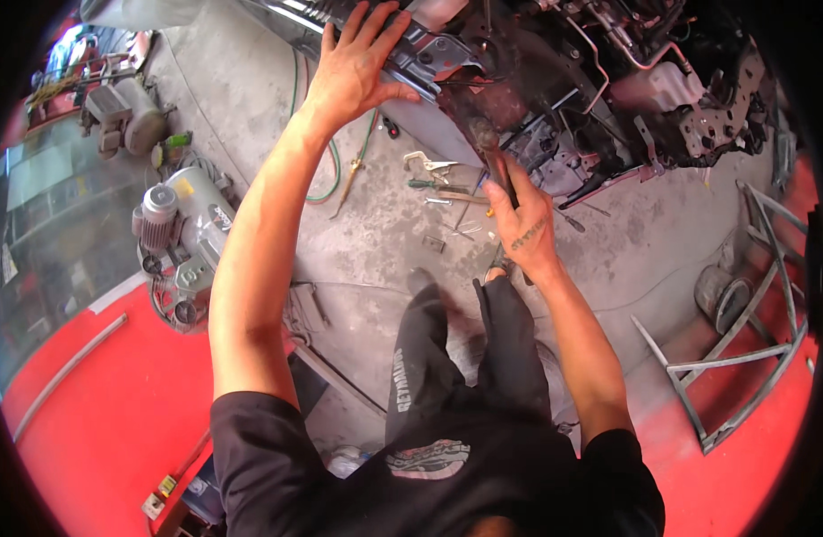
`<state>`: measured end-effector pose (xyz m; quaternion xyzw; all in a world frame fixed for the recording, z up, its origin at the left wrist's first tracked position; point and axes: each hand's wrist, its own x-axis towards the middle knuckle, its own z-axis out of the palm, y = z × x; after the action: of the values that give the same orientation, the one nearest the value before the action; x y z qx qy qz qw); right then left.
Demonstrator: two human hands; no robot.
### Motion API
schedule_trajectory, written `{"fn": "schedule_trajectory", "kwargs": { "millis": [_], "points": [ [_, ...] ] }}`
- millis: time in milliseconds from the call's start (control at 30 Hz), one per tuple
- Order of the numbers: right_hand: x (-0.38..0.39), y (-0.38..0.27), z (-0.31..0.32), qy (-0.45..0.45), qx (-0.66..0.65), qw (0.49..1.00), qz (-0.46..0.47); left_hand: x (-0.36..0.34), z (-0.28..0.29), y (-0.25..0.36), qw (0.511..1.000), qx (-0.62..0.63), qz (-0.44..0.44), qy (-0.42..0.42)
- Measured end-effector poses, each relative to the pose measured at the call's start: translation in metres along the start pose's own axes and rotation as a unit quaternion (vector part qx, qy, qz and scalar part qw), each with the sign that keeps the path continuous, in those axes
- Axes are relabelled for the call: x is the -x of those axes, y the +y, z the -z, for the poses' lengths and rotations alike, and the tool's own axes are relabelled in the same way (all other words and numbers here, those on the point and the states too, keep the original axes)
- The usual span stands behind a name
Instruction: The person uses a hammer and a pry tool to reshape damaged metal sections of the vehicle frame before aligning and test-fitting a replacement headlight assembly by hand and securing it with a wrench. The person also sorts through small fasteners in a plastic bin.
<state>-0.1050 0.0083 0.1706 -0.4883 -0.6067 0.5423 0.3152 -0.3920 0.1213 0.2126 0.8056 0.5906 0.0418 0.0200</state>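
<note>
My left hand (358, 67) lies with its fingers spread on the edge of a dark car body (443, 54), which has its front parts laid bare. Lower and to the right, my right hand (523, 224) is closed round the handle of what looks like a hammer (498, 170). The tool's worn, rounded head is up against or just in front of a rusty brown panel of the car; contact cannot be made out. Below the car, pliers (429, 163), a green-handled screwdriver (420, 184) and several other hand tools are scattered on the concrete floor (376, 242).
An air compressor (197, 219) with a grey motor stands at the left, near a second machine (130, 116). A green hose (335, 174) runs over the floor. At the right, a metal frame (733, 358) leans by a red wall, next to a round can (723, 295).
</note>
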Motion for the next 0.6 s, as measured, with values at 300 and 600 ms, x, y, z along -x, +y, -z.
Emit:
{"fn": "schedule_trajectory", "kwargs": {
  "millis": [300, 600],
  "points": [
    [-0.036, -0.042, -0.037, 0.028, 0.178, 0.982, 0.056, 0.004, -0.034, -0.026, 0.988, 0.047, -0.083, 0.122],
    [-0.036, -0.055, -0.068, 0.121, 0.236, 0.963, -0.045, -0.007, -0.040, -0.048, 0.972, 0.075, -0.170, 0.143]
  ]
}}
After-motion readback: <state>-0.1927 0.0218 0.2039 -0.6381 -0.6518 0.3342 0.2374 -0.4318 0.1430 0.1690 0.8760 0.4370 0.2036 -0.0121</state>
